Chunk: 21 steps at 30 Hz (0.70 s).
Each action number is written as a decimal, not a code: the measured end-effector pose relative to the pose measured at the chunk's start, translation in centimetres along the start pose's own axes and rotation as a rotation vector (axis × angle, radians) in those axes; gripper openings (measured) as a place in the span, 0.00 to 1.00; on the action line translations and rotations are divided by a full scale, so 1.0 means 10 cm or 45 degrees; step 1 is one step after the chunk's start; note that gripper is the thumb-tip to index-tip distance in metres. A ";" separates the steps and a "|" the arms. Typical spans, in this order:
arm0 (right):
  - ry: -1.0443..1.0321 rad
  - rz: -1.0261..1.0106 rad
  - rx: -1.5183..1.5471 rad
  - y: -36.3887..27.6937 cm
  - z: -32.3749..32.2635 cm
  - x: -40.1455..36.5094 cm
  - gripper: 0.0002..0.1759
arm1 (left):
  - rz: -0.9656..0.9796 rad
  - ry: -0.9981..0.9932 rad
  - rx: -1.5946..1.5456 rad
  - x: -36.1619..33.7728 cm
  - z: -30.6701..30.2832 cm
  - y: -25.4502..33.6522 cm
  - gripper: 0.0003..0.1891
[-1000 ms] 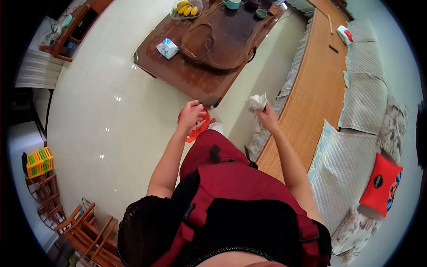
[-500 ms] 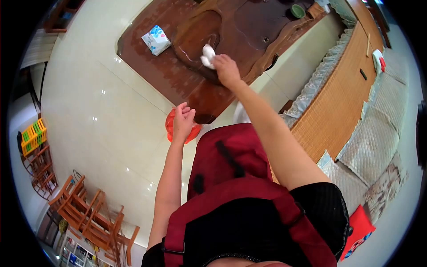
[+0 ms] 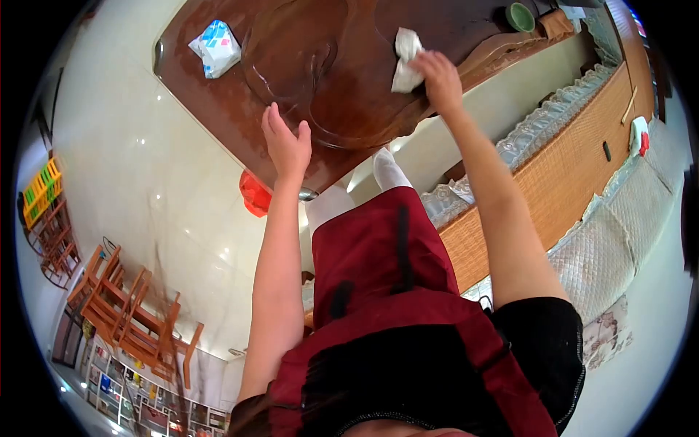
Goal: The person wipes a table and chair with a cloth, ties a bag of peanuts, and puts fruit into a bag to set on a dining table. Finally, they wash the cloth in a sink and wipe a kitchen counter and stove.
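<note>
Tissue [image 3: 404,51] is bunching in the gripping right hand [image 3: 439,74] on the table [image 3: 226,109] (left hand [image 3: 285,148] lying open), probably wanting flatter, evener pressure.

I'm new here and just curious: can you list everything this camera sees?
table: one, dark brown wood, top of view
cloth: one, white, on the table
packet: one, white and blue, table's left end
cup: one, green, table's far right
bin: one, red, floor beside the table
chairs: several, orange wood, lower left
sofa: one, pale quilted cushions, right
left hand: one, open, at the table's near edge
right hand: one, shut on the cloth
</note>
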State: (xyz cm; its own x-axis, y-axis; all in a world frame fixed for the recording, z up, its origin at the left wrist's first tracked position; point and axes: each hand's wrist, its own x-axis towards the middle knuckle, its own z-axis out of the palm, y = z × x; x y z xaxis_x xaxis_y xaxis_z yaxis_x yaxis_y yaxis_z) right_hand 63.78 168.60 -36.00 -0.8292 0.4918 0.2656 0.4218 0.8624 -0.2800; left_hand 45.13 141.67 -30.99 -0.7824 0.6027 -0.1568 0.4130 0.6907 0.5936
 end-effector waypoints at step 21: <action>0.371 0.000 0.100 -0.23 0.58 1.51 0.15 | 0.020 -0.051 0.394 0.30 0.18 0.07 0.49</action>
State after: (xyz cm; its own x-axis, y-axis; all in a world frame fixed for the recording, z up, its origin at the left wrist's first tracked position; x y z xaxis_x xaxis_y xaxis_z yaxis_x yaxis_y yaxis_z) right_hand 48.18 173.30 -36.72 -0.6844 0.5152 0.5160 0.3828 0.8561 -0.3471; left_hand 43.91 144.68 -32.51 -0.7580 0.6256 -0.1843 0.5524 0.7661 0.3286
